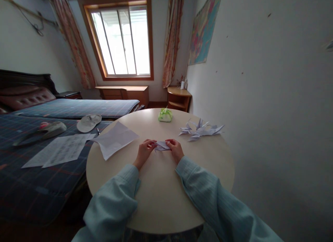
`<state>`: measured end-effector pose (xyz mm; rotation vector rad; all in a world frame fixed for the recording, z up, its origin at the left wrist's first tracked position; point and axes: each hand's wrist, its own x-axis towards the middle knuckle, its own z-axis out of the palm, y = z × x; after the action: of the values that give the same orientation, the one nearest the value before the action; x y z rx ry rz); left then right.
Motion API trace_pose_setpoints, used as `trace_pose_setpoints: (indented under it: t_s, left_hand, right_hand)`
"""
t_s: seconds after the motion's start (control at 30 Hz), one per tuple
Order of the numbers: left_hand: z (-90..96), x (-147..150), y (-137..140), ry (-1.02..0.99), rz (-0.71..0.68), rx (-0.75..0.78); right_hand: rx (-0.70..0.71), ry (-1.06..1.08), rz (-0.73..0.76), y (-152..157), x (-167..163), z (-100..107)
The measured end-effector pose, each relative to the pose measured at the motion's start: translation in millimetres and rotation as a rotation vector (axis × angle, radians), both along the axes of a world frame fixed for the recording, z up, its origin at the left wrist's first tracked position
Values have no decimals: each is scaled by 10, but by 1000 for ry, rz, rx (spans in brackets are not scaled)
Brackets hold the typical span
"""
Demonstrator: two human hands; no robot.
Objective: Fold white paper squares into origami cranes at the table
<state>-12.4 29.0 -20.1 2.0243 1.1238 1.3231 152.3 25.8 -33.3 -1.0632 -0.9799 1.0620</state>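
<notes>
Between my two hands, over the middle of the round table, is a small folded piece of white paper. My left hand pinches its left end with thumb and fingers. The right end is gripped by the fingers of my right hand. Slanting folds show on the paper; its finer creases are too small to tell. To the right, beyond my right hand, lies a pile of folded paper pieces with pointed tips. Loose white sheets rest at the table's left edge, left of my left hand.
A green-and-white tissue packet sits at the table's far side. Beside the table on the left, a bed carries printed sheets, a white cap-like object and a pen. A white wall stands on the right.
</notes>
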Motion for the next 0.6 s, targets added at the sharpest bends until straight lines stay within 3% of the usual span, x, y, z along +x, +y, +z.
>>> trace_pose_setpoints:
  t_s: [0.6]
  left_hand:
    - [63, 7, -47, -23, 109, 110]
  right_hand:
    - [-142, 153, 42, -38, -52, 44]
